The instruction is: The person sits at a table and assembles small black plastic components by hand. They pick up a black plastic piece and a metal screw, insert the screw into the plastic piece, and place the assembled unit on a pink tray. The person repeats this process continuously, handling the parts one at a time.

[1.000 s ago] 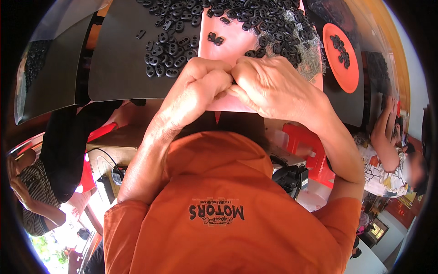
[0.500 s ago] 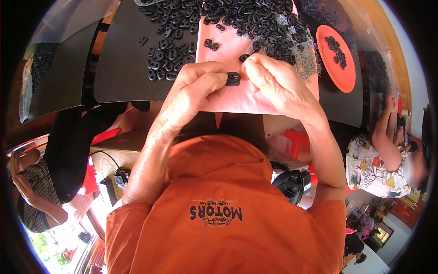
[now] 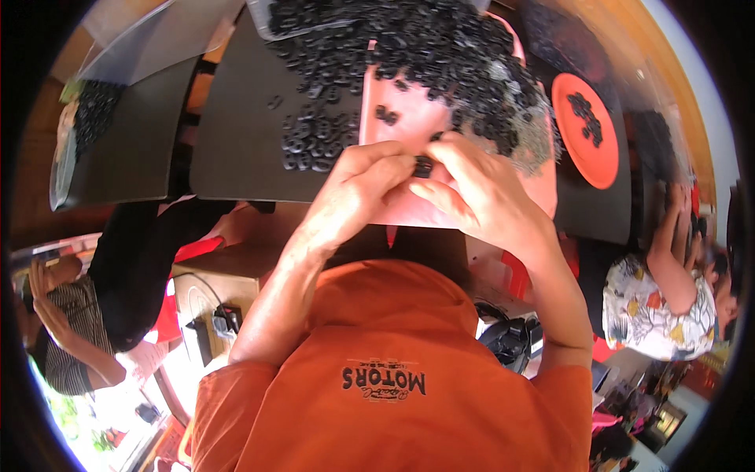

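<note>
A small black two-holed cord lock (image 3: pixel 423 166) is pinched between the thumb and fingers of my left hand (image 3: pixel 355 187), just above the near part of the pink tray (image 3: pixel 409 214). My right hand (image 3: pixel 489 187) has come up against the same cord lock, its fingertips above it and its thumb below. Whether a smaller part sits in the right fingers is hidden. Beyond my hands lies a big heap of black cord lock pieces (image 3: pixel 440 55). Small metal springs (image 3: pixel 531 145) are heaped on the tray's right side. Two loose black pieces (image 3: pixel 386 115) lie alone on the pink surface.
More cord locks (image 3: pixel 314 141) sit in rows on the dark table (image 3: pixel 236 157) left of the tray. An orange plate (image 3: pixel 602 169) with several black pieces stands at the right. People sit at the left (image 3: pixel 79 322) and right (image 3: pixel 657 307).
My right hand has moved in from beside the cord lock to touch it, its thumb now spread below. The left hand keeps its pinch. The whole view has shifted and blurred slightly.
</note>
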The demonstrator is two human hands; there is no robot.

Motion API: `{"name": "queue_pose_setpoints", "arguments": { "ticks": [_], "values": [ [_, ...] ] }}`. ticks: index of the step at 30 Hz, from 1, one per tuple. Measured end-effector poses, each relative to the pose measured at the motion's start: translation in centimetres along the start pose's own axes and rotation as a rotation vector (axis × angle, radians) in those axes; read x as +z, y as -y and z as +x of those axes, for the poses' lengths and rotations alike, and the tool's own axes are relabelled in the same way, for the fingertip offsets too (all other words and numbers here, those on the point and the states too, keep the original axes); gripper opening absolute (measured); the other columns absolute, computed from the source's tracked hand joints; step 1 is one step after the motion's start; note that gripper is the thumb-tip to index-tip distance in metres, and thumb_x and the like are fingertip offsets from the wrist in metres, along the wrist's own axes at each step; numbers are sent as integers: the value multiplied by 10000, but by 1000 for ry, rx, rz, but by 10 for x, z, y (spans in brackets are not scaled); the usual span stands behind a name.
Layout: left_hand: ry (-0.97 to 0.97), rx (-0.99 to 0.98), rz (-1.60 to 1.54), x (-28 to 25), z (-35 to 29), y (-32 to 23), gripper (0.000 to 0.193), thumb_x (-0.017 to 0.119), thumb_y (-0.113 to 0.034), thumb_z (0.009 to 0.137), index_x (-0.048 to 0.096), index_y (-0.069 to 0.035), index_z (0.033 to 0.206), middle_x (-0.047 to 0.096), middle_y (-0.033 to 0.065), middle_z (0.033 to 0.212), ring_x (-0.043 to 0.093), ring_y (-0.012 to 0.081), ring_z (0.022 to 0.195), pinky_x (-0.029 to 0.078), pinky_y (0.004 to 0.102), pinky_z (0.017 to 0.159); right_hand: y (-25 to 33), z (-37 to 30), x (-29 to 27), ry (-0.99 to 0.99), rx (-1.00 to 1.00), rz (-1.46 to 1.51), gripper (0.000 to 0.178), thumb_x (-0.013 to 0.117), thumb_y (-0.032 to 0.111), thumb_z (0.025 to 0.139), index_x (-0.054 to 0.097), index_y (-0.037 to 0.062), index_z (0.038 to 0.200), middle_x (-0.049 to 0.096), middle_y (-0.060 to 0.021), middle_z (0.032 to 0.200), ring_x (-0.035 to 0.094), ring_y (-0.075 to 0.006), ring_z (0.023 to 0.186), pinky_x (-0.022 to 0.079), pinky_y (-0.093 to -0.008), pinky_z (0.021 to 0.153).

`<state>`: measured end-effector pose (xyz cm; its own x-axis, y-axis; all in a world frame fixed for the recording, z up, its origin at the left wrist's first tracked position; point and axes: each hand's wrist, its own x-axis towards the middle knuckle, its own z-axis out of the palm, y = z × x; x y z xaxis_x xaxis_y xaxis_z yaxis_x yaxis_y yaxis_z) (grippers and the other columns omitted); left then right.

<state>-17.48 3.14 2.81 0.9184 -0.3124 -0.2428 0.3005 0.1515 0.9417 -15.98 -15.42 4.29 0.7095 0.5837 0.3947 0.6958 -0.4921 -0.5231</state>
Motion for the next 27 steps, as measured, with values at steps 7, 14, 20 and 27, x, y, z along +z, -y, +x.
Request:
{"name": "queue_pose_setpoints", "arguments": {
  "ticks": [7,14,20,27],
  "values": [
    [86,-18,-14,-12,1,1,181,510,-174,861,574,-12,811,478,-12,704,416,83,654,346,243,589,2,1,1,77,-80,-148,216,688,138,821,516,36,902,516,-91,805,584,-269,636,454,-381,503],
    [47,0,93,-3,0,-1,226,474,-171,901,573,-2,788,487,-19,692,437,72,669,371,249,599,9,1,-3,77,145,191,173,621,127,894,517,9,822,520,-135,695,550,-309,611,422,-404,547],
    [44,8,85,-1,3,2,264,479,-199,902,576,-38,718,481,-28,667,400,60,614,313,228,563,-5,-16,-21,-107,332,312,223,602,156,934,521,5,792,483,-52,631,477,-134,580,401,-319,559],
    [101,92,104,-3,8,13,322,488,-194,967,524,-17,700,463,-26,643,385,56,595,335,234,544,-78,-52,-136,-338,782,-204,346,553,308,963,615,-13,849,551,-43,659,503,-108,653,412,-290,619]
  ]
}}
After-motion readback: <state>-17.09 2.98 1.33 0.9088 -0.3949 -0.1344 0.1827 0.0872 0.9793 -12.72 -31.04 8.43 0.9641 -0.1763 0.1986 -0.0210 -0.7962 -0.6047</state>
